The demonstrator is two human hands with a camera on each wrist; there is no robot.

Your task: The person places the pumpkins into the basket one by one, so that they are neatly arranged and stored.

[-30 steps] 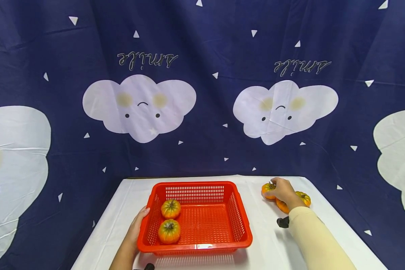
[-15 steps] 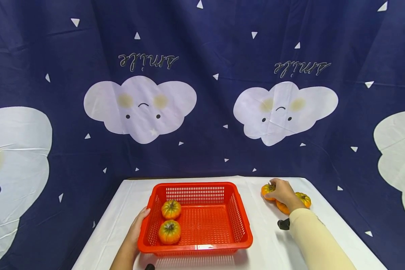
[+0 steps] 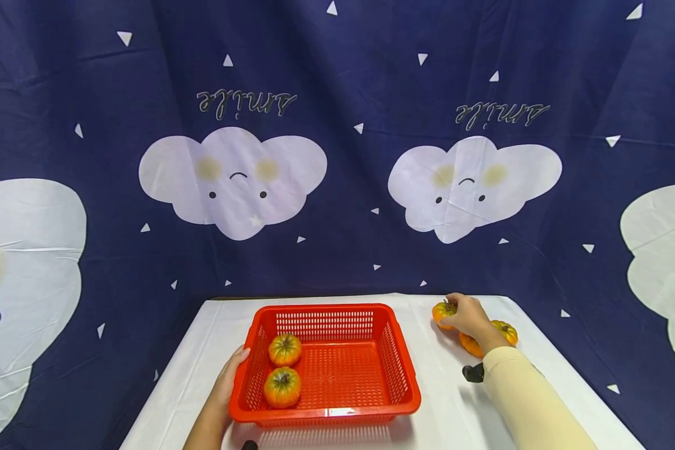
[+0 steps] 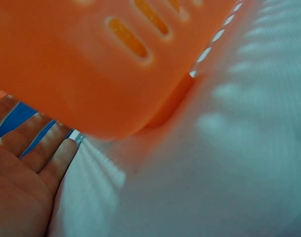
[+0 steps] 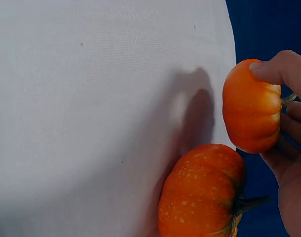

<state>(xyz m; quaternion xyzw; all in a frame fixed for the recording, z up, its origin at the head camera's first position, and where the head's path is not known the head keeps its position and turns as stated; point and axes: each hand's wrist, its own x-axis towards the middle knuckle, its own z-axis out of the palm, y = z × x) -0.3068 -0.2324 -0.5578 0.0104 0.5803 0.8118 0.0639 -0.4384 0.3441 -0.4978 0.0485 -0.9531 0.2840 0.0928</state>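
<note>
My right hand [image 3: 469, 315] pinches a small orange pumpkin [image 5: 251, 108] between thumb and fingers. The right wrist view shows it raised off the white cloth, its shadow apart from it. Close under that hand sits another pumpkin [image 5: 202, 192], and a third pumpkin [image 3: 507, 332] shows past the wrist in the head view. A red plastic basket [image 3: 326, 414] stands mid-table. Inside, along its left side, lie two pumpkins, a rear one [image 3: 285, 350] and a front one [image 3: 283, 387]. My left hand [image 3: 225, 378] rests against the basket's left side, fingers extended beneath the rim.
A white cloth covers the table [image 3: 433, 369]. Right behind its far edge hangs a dark blue curtain [image 3: 349, 262] printed with clouds. A black wrist-camera part [image 3: 473, 373] juts out below the right wrist.
My right hand has lifted its pumpkin a little and shifted it slightly left, away from the two beside it. The left hand and basket stay in place.
</note>
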